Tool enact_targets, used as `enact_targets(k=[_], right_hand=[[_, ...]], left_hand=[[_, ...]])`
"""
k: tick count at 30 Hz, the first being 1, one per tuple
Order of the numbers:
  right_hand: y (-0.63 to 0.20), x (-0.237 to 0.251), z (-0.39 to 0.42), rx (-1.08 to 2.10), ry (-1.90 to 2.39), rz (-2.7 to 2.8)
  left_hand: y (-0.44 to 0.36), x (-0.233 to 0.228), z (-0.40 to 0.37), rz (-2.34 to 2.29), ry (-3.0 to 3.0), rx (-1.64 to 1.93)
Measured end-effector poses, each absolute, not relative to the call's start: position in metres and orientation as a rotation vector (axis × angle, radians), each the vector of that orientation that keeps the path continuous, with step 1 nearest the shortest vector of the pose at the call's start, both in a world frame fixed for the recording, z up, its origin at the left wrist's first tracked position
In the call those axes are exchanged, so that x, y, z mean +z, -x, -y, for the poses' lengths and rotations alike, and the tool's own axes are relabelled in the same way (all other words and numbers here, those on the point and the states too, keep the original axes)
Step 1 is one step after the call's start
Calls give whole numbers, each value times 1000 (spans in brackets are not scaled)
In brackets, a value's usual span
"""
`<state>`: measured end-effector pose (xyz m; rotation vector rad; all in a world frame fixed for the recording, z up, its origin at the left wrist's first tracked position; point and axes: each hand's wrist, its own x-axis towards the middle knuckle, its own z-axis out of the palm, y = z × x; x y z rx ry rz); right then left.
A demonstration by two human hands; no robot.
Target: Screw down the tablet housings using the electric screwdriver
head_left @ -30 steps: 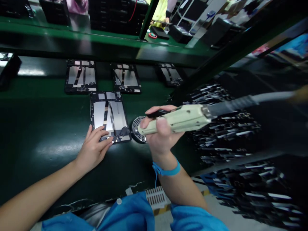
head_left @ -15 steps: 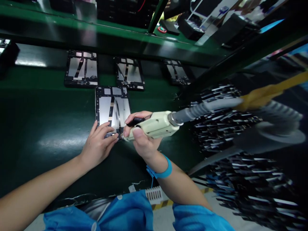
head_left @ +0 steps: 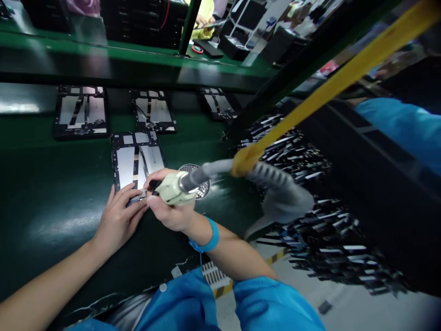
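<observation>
Step in hand, as I judge: screw driving at near edge of open black tablet frame with silver inner plate (head_left: 136, 158), lying flat on dark green worktop (head_left: 51, 197).

Right hand (head_left: 170, 212) wrapped tight around cream plastic electric screwdriver (head_left: 172, 188) (tip hidden behind fingers).

Left hand (head_left: 117, 220) spread flat, fingers pressing frame corner, gripping nothing.

Round perforated metal dish (head_left: 198, 177) just beside frame, right.

Next move calls for vertical tool, steady frame.

Electronics factory line — green conveyor belt (head_left: 51, 193), rows of tablet frames (head_left: 81, 111)
</observation>
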<state>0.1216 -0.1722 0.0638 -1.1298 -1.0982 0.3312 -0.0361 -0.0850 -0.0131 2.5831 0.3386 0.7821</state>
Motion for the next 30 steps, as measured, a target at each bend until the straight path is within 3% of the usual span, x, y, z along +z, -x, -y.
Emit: enact_targets(k=[9, 30], right_hand=[[-220, 50, 185, -124, 1252, 718], [-252, 33, 169, -180, 1386, 630]], left_hand=[[33, -14, 83, -353, -2600, 768], [35, -12, 83, -370, -2613, 740]])
